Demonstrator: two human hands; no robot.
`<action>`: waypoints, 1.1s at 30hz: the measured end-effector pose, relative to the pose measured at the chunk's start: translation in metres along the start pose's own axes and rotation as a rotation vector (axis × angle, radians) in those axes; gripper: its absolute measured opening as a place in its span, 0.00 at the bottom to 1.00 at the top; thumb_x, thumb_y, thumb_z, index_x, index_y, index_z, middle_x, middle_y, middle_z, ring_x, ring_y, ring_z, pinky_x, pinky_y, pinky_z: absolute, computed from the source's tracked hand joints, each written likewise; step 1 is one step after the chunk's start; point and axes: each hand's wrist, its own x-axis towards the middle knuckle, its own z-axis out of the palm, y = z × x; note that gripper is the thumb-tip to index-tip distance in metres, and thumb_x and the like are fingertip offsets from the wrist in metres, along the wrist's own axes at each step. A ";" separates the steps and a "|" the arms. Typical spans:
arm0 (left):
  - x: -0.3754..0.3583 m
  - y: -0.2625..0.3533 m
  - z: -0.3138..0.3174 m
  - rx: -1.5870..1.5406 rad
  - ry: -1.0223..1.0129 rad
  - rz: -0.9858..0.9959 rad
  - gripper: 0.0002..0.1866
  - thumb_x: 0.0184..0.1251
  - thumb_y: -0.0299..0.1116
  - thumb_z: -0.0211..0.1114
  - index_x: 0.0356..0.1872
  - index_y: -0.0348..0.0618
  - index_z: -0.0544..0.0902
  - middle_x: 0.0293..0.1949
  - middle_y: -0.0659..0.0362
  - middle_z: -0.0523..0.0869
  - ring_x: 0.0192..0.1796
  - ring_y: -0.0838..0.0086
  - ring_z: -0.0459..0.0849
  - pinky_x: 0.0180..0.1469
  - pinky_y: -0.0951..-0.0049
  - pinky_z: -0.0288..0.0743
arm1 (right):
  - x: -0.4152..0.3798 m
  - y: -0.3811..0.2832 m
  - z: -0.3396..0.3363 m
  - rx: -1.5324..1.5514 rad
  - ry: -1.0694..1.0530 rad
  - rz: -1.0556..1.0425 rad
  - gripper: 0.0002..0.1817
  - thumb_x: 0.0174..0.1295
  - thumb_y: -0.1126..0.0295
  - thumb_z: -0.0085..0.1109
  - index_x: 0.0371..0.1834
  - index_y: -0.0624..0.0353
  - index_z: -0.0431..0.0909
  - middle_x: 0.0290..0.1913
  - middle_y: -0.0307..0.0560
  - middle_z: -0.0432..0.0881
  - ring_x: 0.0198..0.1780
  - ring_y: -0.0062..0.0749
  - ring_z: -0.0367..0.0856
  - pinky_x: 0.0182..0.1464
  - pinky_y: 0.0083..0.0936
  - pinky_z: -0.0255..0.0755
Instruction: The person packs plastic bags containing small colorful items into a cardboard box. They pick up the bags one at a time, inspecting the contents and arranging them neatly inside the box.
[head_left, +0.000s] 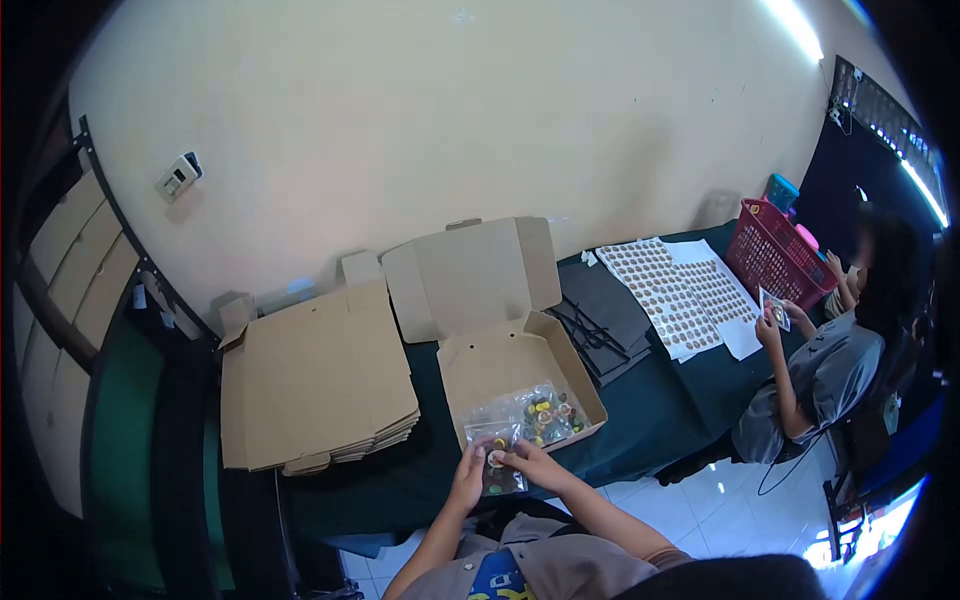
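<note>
Between my left hand (467,482) and my right hand (538,468) is a clear plastic bag (506,482) with a few small round pieces inside. Both hands grip its sides, fingers closed on the plastic, just over the near edge of an open cardboard box (480,362). Inside that box lie more clear bags (548,412), filled with small yellow, brown and dark pieces too small to make out. The box's lid (465,275) stands raised against the wall.
Flattened cardboard boxes (315,385) are stacked at the left. Right of the open box lie dark sheets with black strips (600,335), sticker sheets (665,295) and a red basket (770,245). A co-worker (825,370) sits at the right, holding a small packet (773,307).
</note>
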 end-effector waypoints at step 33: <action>0.133 0.037 0.082 0.096 0.033 0.111 0.23 0.67 0.37 0.53 0.60 0.42 0.61 0.55 0.57 0.70 0.57 0.73 0.69 0.56 0.73 0.66 | 0.074 -0.061 -0.125 0.232 0.097 0.030 0.20 0.64 0.63 0.52 0.55 0.63 0.67 0.42 0.38 0.75 0.43 0.18 0.70 0.46 0.17 0.65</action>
